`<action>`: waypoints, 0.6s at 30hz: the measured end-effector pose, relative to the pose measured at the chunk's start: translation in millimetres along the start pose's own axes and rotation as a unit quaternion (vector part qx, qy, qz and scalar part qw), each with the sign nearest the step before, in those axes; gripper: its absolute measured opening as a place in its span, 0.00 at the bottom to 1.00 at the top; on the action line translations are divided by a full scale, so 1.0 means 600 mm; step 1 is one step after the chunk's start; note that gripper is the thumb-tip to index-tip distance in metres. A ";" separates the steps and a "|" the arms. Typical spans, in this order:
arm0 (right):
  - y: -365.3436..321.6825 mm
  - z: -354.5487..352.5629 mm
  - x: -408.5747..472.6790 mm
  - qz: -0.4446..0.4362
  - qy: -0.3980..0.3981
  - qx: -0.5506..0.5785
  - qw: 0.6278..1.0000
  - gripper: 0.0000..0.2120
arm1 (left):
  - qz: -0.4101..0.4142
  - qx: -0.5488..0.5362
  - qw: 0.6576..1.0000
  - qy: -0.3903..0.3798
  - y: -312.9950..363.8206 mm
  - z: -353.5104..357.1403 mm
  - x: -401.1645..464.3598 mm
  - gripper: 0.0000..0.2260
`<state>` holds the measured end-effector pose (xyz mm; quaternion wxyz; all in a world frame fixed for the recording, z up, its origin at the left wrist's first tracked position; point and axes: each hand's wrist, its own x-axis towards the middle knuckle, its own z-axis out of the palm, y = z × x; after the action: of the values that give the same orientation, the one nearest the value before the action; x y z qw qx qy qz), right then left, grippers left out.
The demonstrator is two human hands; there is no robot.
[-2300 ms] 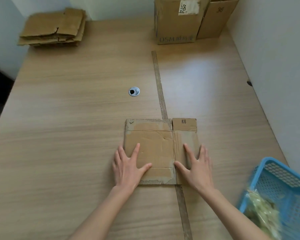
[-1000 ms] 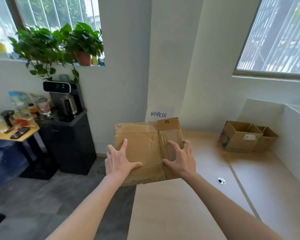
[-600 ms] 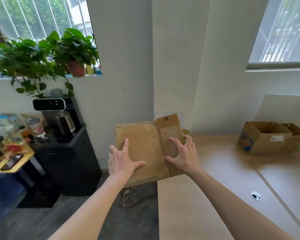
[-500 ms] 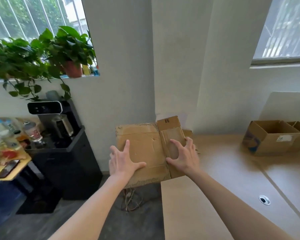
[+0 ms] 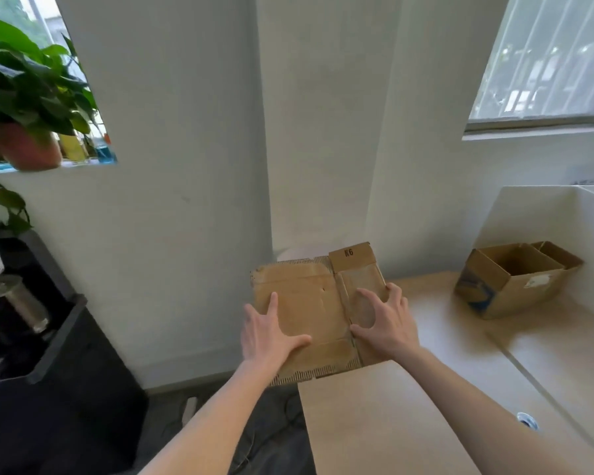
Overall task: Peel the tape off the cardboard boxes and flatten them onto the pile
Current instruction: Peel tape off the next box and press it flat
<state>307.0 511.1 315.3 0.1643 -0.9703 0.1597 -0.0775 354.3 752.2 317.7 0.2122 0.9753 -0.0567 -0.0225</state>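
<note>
A flattened brown cardboard box [image 5: 309, 303] marked "K6" hangs over the far left corner of the wooden table [image 5: 374, 423]. My left hand [image 5: 268, 334] lies on its wide left panel with fingers spread straight and the thumb out to the right. My right hand [image 5: 384, 323] sits on the narrow right panel, fingers arched, the outer ones curling at the right edge. The pile of flattened cardboard is hidden behind the box. Two open cardboard boxes [image 5: 515, 286] stand at the table's far right, against the white wall.
A metal cable grommet [image 5: 527, 419] sits in the tabletop at the right. Left of the table, a black cabinet [image 5: 48, 389] with a kettle stands on the floor. A potted plant [image 5: 24, 97] hangs over the window sill above it. Cables lie on the floor.
Both hands lifted the flattened box off the table in front of me and carried it to the far left corner. My view swung left, then drifted further along the wall.
</note>
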 end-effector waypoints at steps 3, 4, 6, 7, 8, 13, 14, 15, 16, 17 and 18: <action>0.028 0.016 0.063 0.037 -0.014 -0.012 0.999 0.41 | 0.022 -0.022 0.999 -0.030 0.016 0.041 0.083 0.58; 0.038 0.024 0.082 0.049 -0.020 -0.014 0.998 0.41 | 0.027 -0.029 0.998 -0.044 0.020 0.056 0.110 0.58; 0.057 0.049 0.113 0.069 -0.031 -0.022 0.997 0.42 | 0.034 -0.039 0.996 -0.072 0.025 0.086 0.158 0.58; 0.068 0.063 0.128 0.079 -0.036 -0.026 0.996 0.42 | 0.038 -0.038 0.995 -0.083 0.027 0.102 0.180 0.58; 0.080 0.079 0.141 0.090 -0.043 -0.028 0.995 0.41 | 0.041 -0.032 0.994 -0.093 0.029 0.121 0.200 0.58; 0.140 0.179 0.203 0.127 -0.095 -0.037 0.987 0.42 | 0.032 -0.002 0.987 -0.158 0.025 0.225 0.281 0.57; 0.151 0.202 0.219 0.131 -0.104 -0.040 0.985 0.41 | 0.026 0.003 0.985 -0.171 0.022 0.246 0.298 0.57; 0.160 0.225 0.237 0.132 -0.112 -0.041 0.984 0.41 | 0.020 0.010 0.983 -0.180 0.018 0.267 0.316 0.56; 0.169 0.250 0.258 0.130 -0.121 -0.040 0.983 0.40 | 0.014 0.017 0.982 -0.186 0.014 0.287 0.336 0.56; 0.178 0.275 0.279 0.126 -0.132 -0.036 0.982 0.40 | 0.007 0.025 0.981 -0.191 0.010 0.308 0.355 0.56; 0.186 0.298 0.303 0.122 -0.143 -0.033 0.982 0.40 | -0.001 0.032 0.981 -0.193 0.007 0.327 0.375 0.56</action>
<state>481.8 402.8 127.8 0.1617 -0.9495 0.2543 0.0877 563.6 640.8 136.6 0.1659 0.9590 -0.0966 -0.2085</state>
